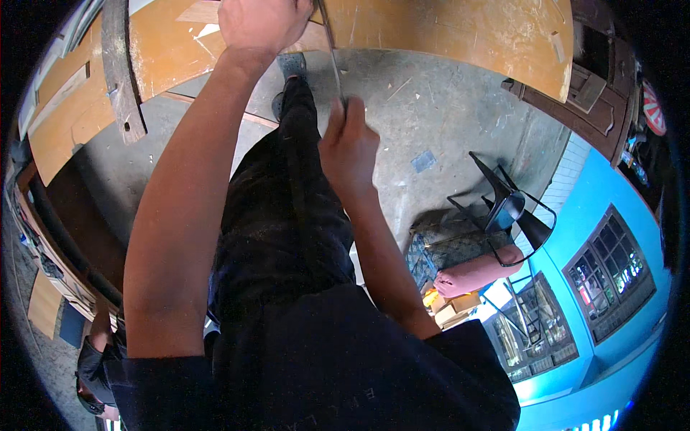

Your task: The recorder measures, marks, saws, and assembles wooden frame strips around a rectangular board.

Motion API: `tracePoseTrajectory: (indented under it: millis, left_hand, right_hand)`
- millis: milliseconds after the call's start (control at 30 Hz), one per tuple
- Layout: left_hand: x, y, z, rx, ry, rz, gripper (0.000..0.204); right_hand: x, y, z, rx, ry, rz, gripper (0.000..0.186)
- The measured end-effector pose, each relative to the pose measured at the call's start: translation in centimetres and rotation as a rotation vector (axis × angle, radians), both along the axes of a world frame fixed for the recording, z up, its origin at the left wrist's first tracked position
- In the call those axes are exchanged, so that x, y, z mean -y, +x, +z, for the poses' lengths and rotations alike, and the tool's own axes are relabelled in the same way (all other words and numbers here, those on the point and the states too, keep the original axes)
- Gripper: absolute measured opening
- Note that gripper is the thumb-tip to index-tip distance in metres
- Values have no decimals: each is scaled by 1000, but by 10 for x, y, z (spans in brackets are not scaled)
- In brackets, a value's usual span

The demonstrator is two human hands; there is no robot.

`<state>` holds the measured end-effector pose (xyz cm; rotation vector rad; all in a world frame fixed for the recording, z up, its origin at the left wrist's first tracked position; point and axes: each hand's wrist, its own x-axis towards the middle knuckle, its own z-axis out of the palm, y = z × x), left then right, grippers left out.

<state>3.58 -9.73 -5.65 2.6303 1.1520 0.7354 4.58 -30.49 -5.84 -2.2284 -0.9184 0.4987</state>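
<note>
My left hand (260, 23) is at the top edge of the head view, closed and pressed down on a pale wooden board (311, 37) on the yellowish-brown tabletop (431, 25). Its fingertips are mostly out of sight. Lower and to the right, my right hand (350, 147) is a little blurred, its fingers wrapped round the near end of a saw (332, 54). Seen almost edge-on, the saw's long thin metal blade runs up past the table edge, close beside my left hand. Its teeth cannot be made out, and my fingers hide the handle.
A grey weathered plank (121, 68) lies across the table's left side. Below is a concrete floor (410, 108) with wood scraps. To the right stand a black metal chair (507, 208) and a pink bolster (479, 271). Another person (97, 366) is at the lower left.
</note>
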Motion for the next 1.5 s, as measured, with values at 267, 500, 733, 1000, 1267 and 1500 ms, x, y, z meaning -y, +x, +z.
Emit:
tracePoseTrajectory:
  millis: [267,500,733,1000,1267,1500]
  left_hand:
    - [-5,-3,-2,3,1,8,26]
    - [-3,1,-2,54,-17,59,25]
    - [-7,-1,0,51,-12,67,26]
    - [11,-50,26,-197,-142,-339,43]
    - [-1,-120,55,-207,-80,-399,44]
    - [-6,-182,65,-280,-170,-200,43]
  right_hand:
    - [26,0,1,-49,40,45,16]
    - [-9,14,2,-47,53,57,18]
    - [10,31,23,-73,75,-99,18]
    - [37,57,35,4,60,-197,20]
    - [15,68,44,9,67,-93,20]
    - [-5,50,49,-21,91,6,18]
